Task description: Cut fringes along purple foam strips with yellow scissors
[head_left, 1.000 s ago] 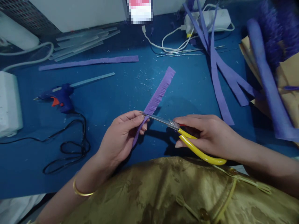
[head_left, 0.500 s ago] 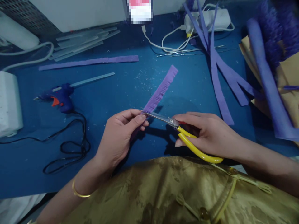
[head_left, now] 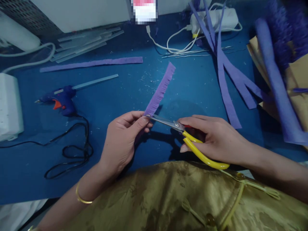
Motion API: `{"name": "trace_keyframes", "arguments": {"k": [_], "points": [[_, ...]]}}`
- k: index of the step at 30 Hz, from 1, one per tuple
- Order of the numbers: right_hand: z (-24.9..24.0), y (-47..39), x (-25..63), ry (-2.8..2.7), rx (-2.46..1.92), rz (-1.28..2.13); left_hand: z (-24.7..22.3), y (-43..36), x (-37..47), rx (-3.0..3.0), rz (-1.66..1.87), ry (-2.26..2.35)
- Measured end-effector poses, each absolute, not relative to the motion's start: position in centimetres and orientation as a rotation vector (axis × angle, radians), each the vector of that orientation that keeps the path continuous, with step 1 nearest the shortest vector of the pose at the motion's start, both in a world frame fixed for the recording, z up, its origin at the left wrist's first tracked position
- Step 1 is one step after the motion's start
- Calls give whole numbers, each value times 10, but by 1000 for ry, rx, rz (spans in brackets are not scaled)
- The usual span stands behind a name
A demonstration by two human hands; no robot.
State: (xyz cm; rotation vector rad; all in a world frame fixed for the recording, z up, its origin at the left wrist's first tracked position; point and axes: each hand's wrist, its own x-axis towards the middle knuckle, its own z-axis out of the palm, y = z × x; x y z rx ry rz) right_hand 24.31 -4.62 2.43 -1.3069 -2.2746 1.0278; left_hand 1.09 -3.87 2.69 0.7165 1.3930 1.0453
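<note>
Between the thumb and fingers of my left hand (head_left: 125,136) is pinched a purple paper strip (head_left: 160,89), its right edge cut into a fine fringe. The strip slants up and to the right, away from me. My right hand (head_left: 209,138) grips scissors (head_left: 176,124) with yellow handles. Their blades point left and reach the strip's lower end beside my left thumb; the tips are partly hidden there. Another purple strip (head_left: 91,64) lies flat beyond my left hand, and several long purple strips (head_left: 226,86) lie to the right.
A blue glue gun (head_left: 60,99) with a glue stick and black cord lies at left. Clear glue sticks (head_left: 84,45), thin wires (head_left: 192,54) and a white power strip (head_left: 226,20) are at the back. Purple rolled material (head_left: 274,77) and brown paper (head_left: 298,73) occupy the right side.
The strip's far end has swung a little left and its fringed edge shows more openly. My left hand has shifted slightly, while the scissors and right hand stay almost in place.
</note>
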Motion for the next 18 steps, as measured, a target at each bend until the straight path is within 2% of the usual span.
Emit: {"name": "trace_keyframes", "arguments": {"k": [18], "points": [[25, -45, 245, -2292, -1236, 1076, 29, -40, 12, 706, 1009, 1439]]}}
